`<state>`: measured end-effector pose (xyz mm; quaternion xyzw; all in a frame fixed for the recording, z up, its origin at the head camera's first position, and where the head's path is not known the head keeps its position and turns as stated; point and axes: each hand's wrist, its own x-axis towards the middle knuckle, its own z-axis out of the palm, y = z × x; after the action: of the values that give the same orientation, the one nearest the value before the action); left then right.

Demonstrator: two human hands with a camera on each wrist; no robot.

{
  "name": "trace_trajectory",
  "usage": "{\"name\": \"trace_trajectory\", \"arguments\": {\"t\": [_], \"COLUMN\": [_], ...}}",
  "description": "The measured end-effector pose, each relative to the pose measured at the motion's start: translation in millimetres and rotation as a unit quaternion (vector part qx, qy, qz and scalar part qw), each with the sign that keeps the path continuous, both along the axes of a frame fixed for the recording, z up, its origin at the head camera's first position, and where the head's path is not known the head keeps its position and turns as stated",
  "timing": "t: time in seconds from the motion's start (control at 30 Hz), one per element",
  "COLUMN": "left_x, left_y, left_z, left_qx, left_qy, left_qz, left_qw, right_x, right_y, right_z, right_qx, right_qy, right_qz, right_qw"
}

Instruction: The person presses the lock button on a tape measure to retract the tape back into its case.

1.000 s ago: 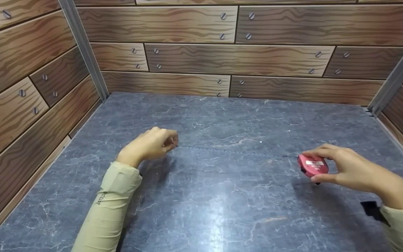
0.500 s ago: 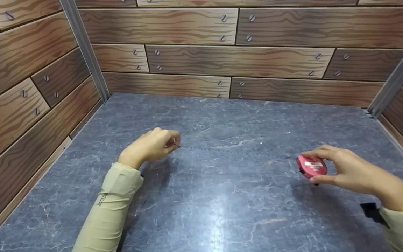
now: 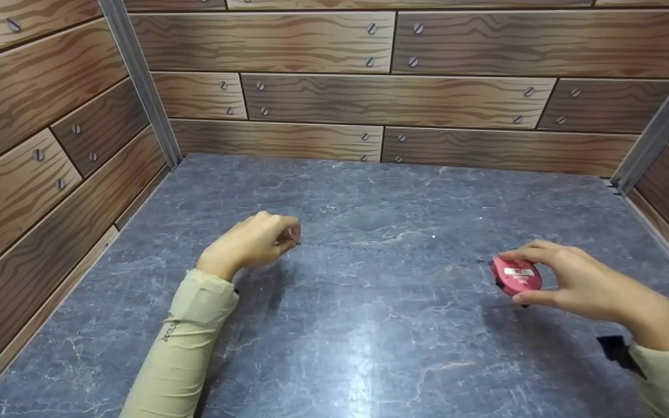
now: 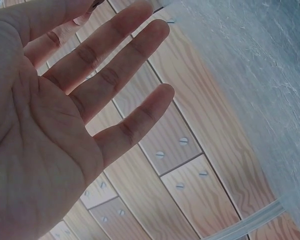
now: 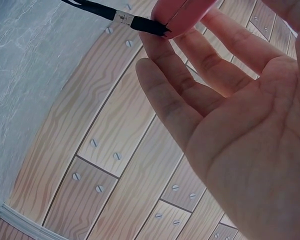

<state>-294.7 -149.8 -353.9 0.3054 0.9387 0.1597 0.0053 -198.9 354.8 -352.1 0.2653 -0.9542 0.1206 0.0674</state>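
In the head view my right hand grips a red tape measure by its sides, between thumb and fingers, above the table. Its thin blade runs left from the case, blending with the dark surface. Thumb and index finger of my left hand pinch the blade's end. In the left wrist view the other fingers of the left hand spread loosely, with a dark bit of the blade's end at the top edge. The right wrist view shows the red case at the top edge, its black wrist strap hanging from it.
A blue-grey marbled table lies under both hands. Wood-patterned panels stand behind it and at both sides, with grey metal posts at the back corners. A tiny white speck lies on the tabletop.
The left hand has shifted very slightly right and the right hand, with the tape measure, very slightly left. The blade stays drawn out between them, a little shorter.
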Motion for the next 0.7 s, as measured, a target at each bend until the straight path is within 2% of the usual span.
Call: {"name": "trace_trajectory", "arguments": {"t": [0.7], "left_x": [-0.4], "left_y": [0.3], "left_z": [-1.4], "left_qx": [-0.005], "left_qy": [0.003], "left_qz": [-0.004], "left_qw": [1.0], "right_x": [0.5], "right_y": [-2.4], "right_z": [1.5], "right_qx": [0.002], "right_qy": [-0.024], "right_qz": [-0.004], "right_qw": [0.9997]}}
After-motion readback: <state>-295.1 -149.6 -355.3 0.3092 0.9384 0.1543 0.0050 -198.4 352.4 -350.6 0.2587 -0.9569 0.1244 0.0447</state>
